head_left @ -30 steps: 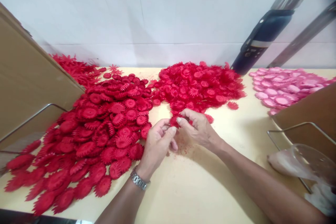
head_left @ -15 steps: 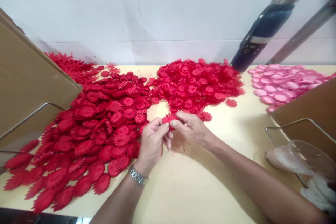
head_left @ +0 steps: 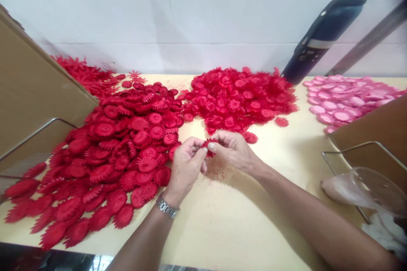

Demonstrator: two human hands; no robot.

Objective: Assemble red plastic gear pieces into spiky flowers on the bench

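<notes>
Between my fingertips is a small red flower-shaped piece [head_left: 210,147] with a toothed edge. My left hand [head_left: 187,163], with a metal watch [head_left: 166,206] on its wrist, pinches the piece's left side between thumb and finger. On the other side my right hand [head_left: 233,152] grips it with thumb and forefinger. A large heap of red toothed discs [head_left: 108,152] spreads to the left of my hands. Just beyond them lies a second heap of red flower pieces [head_left: 235,97].
Pink discs [head_left: 343,99] are piled at the back right. Cardboard boxes [head_left: 34,72] flank the table on both sides. A dark blue device [head_left: 321,42] leans by the wall. A clear plastic cup [head_left: 356,186] lies at right. Spiky red pieces [head_left: 89,76] sit at back left.
The red flower piece has turned between my fingers and its toothed edge shows differently. My hands stay nearly in place, and the view has shifted slightly.
</notes>
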